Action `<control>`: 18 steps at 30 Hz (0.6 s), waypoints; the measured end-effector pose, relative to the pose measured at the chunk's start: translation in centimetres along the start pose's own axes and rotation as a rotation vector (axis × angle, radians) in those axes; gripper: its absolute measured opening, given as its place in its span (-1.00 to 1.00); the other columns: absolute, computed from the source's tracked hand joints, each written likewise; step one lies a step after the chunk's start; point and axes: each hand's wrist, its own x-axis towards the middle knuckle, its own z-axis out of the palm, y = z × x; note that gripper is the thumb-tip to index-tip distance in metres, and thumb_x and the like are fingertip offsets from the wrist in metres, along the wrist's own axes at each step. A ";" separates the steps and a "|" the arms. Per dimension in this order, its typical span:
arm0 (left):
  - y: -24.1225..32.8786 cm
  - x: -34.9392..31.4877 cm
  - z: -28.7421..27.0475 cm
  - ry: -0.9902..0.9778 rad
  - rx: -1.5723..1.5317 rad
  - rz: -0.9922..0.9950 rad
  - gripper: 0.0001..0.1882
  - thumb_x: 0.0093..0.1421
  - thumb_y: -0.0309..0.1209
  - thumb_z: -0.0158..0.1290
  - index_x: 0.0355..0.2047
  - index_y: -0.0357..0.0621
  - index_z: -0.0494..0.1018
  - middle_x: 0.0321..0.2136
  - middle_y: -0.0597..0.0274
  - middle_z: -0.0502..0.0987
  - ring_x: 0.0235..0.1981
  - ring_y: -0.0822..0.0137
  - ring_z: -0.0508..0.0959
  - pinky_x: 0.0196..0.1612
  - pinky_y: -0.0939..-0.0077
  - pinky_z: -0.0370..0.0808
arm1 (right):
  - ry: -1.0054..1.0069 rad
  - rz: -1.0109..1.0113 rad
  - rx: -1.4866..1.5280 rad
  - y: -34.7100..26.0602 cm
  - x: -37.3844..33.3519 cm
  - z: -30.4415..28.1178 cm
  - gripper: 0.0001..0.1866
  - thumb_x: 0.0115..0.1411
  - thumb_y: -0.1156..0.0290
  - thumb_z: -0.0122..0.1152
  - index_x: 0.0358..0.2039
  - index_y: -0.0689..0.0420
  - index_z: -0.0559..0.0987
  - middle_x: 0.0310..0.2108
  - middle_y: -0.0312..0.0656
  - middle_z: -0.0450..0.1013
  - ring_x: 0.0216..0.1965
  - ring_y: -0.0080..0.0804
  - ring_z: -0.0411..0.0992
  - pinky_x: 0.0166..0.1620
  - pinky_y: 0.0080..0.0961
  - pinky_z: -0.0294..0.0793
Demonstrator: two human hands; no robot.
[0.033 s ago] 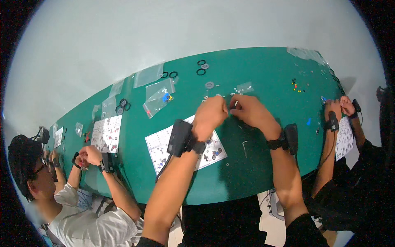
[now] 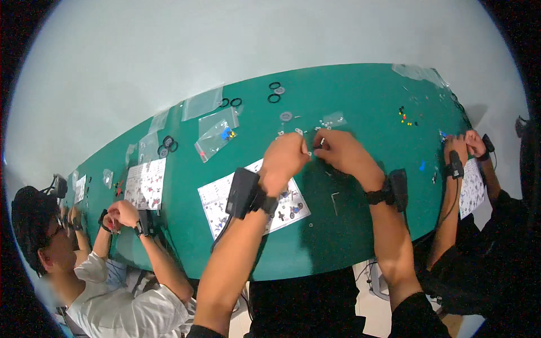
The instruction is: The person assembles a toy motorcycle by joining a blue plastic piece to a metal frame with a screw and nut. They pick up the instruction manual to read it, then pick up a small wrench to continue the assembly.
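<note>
My left hand (image 2: 286,160) is closed over the upper edge of the printed instruction sheet (image 2: 222,197), pinching a tiny pale piece (image 2: 309,154) at its fingertips. Just to its right, my right hand (image 2: 346,153) pinches a short, light-coloured screw-like piece (image 2: 323,142) between thumb and forefinger. The fingertips face each other across a narrow gap. Beyond them lie a small clear bag (image 2: 335,119) with little nuts (image 2: 323,125) beside it and a grey wheel disc (image 2: 286,116). An L-shaped hex key (image 2: 335,204) rests below my right hand.
Left of my hands, a clear bag (image 2: 217,141) holds blue, yellow and red parts. Black rings (image 2: 274,98) lie at the back. A co-worker's hands (image 2: 124,214) work at the left; another person's hands (image 2: 465,145) are at the right, near scattered small parts (image 2: 404,118).
My left hand has turned slightly and drawn a little away from the right one, and the pale piece at its fingertips now shows. My right hand has hardly moved.
</note>
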 end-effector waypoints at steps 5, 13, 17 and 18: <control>1.2 -1.9 -1.4 0.014 0.070 -0.045 -0.84 0.02 -0.36 0.32 -0.41 -0.14 0.62 -0.38 -0.09 0.66 -0.29 -0.13 0.66 -0.20 0.07 0.58 | -0.014 0.016 -0.023 -0.2 -0.2 -0.1 -0.77 0.15 0.39 0.36 -0.22 0.20 0.57 -0.31 0.03 0.59 -0.25 0.04 0.59 -0.20 -0.13 0.56; 1.3 -1.0 -1.1 0.001 0.215 -0.222 -0.80 0.03 -0.33 0.32 -0.40 -0.17 0.62 -0.37 -0.10 0.66 -0.24 -0.15 0.67 -0.20 0.02 0.60 | -0.041 0.043 -0.026 -1.4 -0.1 -0.2 -0.77 0.15 0.39 0.36 -0.21 0.20 0.58 -0.31 0.03 0.58 -0.25 0.02 0.58 -0.18 -0.13 0.56; 0.7 -0.3 -0.8 -0.049 0.243 -0.159 -0.78 0.05 -0.30 0.29 -0.40 -0.18 0.60 -0.36 -0.13 0.66 -0.24 -0.17 0.67 -0.20 0.01 0.60 | -0.029 0.009 -0.048 -0.8 -0.1 -0.1 -0.76 0.19 0.39 0.35 -0.19 0.21 0.55 -0.42 -0.05 0.54 -0.38 -0.13 0.54 -0.28 -0.24 0.51; 1.2 -0.4 -0.3 0.043 0.277 -0.178 -0.78 0.06 -0.29 0.26 -0.39 -0.18 0.59 -0.35 -0.14 0.65 -0.24 -0.18 0.67 -0.20 0.00 0.60 | -0.020 0.000 -0.061 -0.6 -0.1 0.0 -0.76 0.19 0.39 0.35 -0.19 0.20 0.55 -0.42 -0.05 0.54 -0.37 -0.12 0.54 -0.27 -0.23 0.51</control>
